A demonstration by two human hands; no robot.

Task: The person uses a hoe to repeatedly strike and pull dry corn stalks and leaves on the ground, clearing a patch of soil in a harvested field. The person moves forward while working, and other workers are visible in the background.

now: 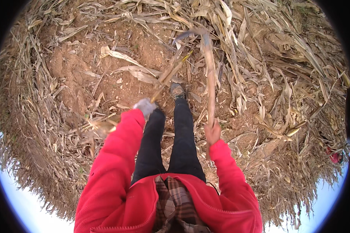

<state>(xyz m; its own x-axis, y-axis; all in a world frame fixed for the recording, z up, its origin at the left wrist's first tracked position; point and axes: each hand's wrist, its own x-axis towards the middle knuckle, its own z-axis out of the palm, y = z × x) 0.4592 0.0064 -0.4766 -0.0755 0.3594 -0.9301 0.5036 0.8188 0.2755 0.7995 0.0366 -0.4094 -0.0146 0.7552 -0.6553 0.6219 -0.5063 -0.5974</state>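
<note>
My left hand [145, 106], in a pale glove, is closed round a dry corn stalk [167, 73]. The stalk slants up and to the right from the glove, and a blurred leafy part shows on the other side of the hand. My bare right hand [212, 133] grips a sickle [210, 73] low on its long wooden handle. The handle points away from me, with the curved blade at its far end turned to the left. That blade is smeared by motion and lies beyond the stalk's far tip; whether they touch I cannot tell.
Reddish soil [81, 66] with scattered dry leaves spreads ahead and left. Heaps of dry corn stalks [291, 58] lie on the right. One boot [177, 91] stands on the ground near the stalk. Something red [333, 156] shows at the far right edge.
</note>
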